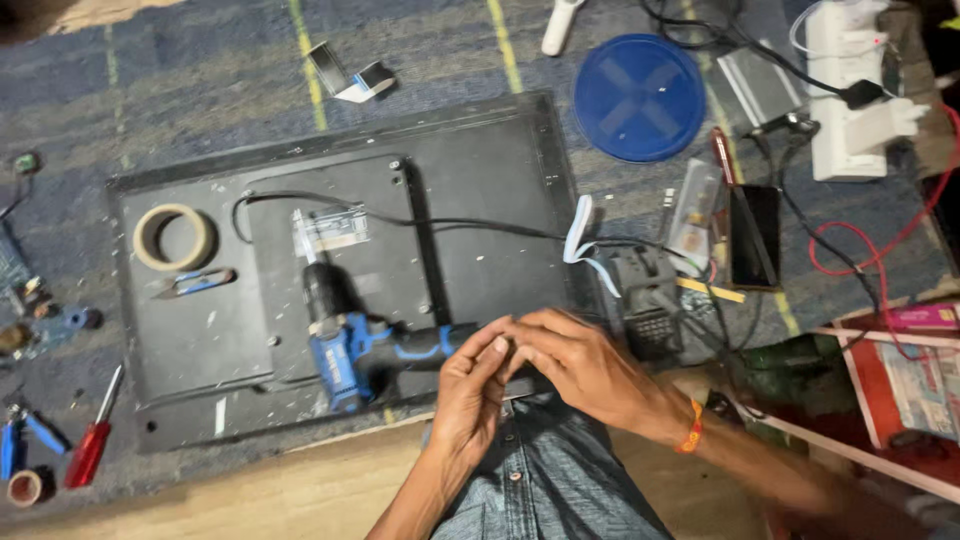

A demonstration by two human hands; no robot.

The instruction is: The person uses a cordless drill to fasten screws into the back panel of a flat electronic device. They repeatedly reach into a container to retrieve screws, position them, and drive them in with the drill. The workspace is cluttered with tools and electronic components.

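Note:
A flat black screen panel (pixel 480 170) lies back side up on a blue carpet. A blue and black cordless drill (pixel 340 335) rests on it, bit pointing away from me. My left hand (pixel 472 385) and my right hand (pixel 580 365) meet over the drill's handle end at the panel's near edge. Their fingertips pinch together around something small that I cannot make out. An orange band circles my right wrist. A black cable (pixel 400 218) runs across the panel.
A tape roll (pixel 174 237) and a small blue tool (pixel 195 283) lie on the panel's left. A red screwdriver (pixel 92 445) and blue pliers (pixel 20 440) are at left. A blue lid (pixel 640 97), phone (pixel 755 236), white power strip (pixel 845 90) and multimeter (pixel 650 305) are at right.

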